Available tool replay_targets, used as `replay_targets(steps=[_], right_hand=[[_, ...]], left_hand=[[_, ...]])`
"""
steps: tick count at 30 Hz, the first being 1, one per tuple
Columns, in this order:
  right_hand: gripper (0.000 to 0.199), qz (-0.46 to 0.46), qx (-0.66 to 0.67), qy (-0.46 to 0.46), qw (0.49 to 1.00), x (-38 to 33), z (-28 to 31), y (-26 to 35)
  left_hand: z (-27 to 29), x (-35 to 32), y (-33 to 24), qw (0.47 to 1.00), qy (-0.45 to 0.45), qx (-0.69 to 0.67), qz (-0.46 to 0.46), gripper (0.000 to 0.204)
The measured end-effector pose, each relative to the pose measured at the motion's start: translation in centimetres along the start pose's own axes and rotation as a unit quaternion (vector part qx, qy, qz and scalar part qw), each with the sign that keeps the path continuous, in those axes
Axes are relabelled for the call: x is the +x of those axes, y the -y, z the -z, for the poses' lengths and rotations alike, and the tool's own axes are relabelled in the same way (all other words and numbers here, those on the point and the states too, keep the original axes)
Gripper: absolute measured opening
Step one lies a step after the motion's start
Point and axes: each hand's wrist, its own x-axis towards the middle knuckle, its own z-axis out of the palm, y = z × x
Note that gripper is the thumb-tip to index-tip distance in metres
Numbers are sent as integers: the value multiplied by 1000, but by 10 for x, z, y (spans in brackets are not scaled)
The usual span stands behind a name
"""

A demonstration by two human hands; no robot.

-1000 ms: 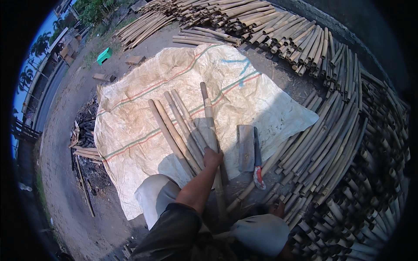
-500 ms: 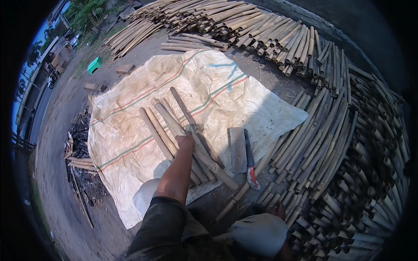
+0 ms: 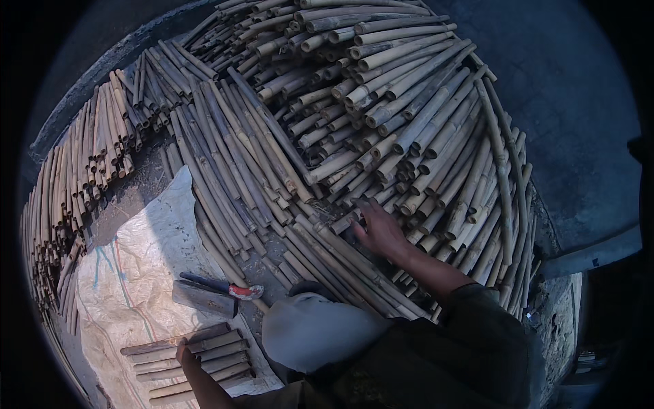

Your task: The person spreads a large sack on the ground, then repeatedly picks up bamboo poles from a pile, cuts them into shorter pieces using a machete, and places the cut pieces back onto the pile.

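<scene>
My left hand [image 3: 184, 352] is closed on a dark bamboo pole [image 3: 155, 345] at the lower left, though most of its fingers are hidden. That pole lies in a row of several cut bamboo poles on a pale woven plastic sheet [image 3: 139, 269]. Farther right, my right hand [image 3: 378, 230] reaches over the stacked bamboo with thumb and fingers apart. Near its fingers is the end of a short bamboo piece [image 3: 345, 222]; a firm hold on it does not show. A dark-bladed knife with a red-and-white handle [image 3: 245, 292] lies beside a flat rectangular block [image 3: 201, 300].
A large bamboo stack [image 3: 409, 123] rises ahead and to the right, its cut ends facing me. Loose poles [image 3: 225, 170] lie between it and the sheet. Another bamboo pile [image 3: 88, 157] stands at the far left. My pale-covered knee [image 3: 317, 330] is between my hands.
My view has swung right toward the big stack. My right hand has moved from low beside my knee out to the bamboo. My left hand stays at the poles on the sheet.
</scene>
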Motion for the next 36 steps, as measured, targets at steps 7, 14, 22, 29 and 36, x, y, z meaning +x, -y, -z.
replay_targets(steps=[7, 14, 22, 29, 36], right_hand=[[51, -64, -220, -128, 965, -34, 94, -25], [82, -394, -186, -49, 899, -57, 146, -66], [45, -368, 608, -247, 659, -44, 179, -113], [34, -187, 731, -208, 623, -17, 178, -49], [41, -229, 761, 50, 604, 17, 52, 65]], left_hand=[[-38, 12, -17, 991, 25, 114, -61, 40], [-53, 11, -49, 991, 93, 48, -85, 53], [-62, -8, -102, 989, 75, 35, -119, 51], [-90, -162, -177, 941, 66, 24, -332, 57], [-155, -418, -176, 701, 458, 124, -532, 58]])
